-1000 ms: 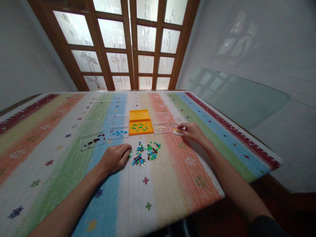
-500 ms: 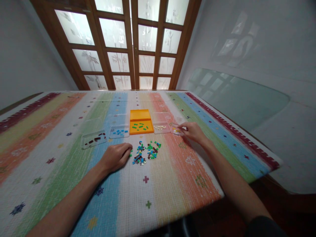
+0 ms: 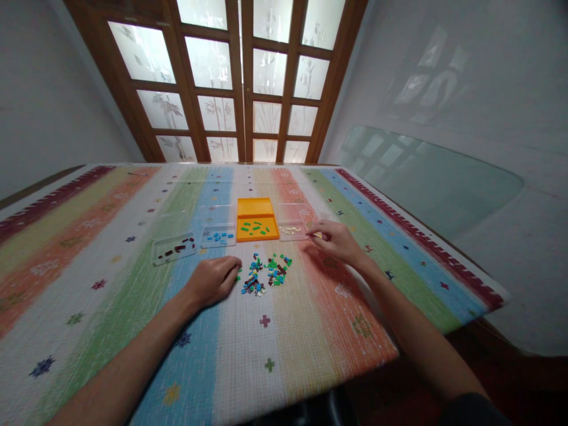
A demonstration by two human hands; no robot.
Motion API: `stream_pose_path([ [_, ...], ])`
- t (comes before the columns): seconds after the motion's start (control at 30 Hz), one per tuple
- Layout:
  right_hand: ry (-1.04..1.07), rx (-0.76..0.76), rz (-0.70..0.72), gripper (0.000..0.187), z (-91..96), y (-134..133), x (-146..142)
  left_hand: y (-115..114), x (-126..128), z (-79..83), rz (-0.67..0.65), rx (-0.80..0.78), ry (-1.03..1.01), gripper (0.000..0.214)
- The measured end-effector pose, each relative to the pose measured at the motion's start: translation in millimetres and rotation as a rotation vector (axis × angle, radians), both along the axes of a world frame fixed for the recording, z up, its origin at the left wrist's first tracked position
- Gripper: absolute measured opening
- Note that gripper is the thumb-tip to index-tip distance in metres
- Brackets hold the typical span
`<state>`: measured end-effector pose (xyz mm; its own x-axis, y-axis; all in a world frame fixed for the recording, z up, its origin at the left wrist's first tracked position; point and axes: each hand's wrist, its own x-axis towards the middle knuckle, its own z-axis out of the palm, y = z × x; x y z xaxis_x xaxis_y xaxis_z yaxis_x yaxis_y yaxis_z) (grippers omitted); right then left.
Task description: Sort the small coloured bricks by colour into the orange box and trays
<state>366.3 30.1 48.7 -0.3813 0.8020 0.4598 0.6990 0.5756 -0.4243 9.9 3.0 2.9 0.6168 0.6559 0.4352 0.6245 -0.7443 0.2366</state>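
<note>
My left hand [image 3: 215, 279] rests on the cloth with its fingers curled closed, beside a pile of small toy bricks [image 3: 277, 269] in blue, green, brown and white. Whatever those fingers may hold is hidden. My right hand [image 3: 335, 239] is over the small clear box at the far right, mostly covering it, with a little yellow showing near the fingers. Its thumb and forefinger are pinched near the right edge of the clear box of white bricks [image 3: 290, 236]; anything between them is too small to make out.
An open orange case [image 3: 257, 238] holds green bricks. To its left are a clear box of blue bricks [image 3: 217, 244] and a clear box of brown bricks [image 3: 174, 257]. A striped cloth [image 3: 266, 343] covers the table; a wall stands at the right.
My right hand has moved a little left, from the box of yellow bricks toward the box of white ones. My left hand stays by the pile. The view has shifted slightly.
</note>
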Motion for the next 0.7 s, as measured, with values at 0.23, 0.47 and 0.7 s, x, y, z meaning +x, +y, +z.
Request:
stream_pose_path([
  [0.23,-0.157,-0.127,0.365,0.017,-3.1,-18,-79,0,0,0.4,0.006,0.004,0.012,0.025],
  [0.47,-0.341,-0.129,0.403,0.018,-8.7,-19,-115,-1,1,0.4,0.008,0.007,0.023,0.024],
  [0.7,-0.397,-0.147,0.388,0.016,-6.8,-18,-118,0,2,-1.7,0.010,0.009,0.050,0.023],
])
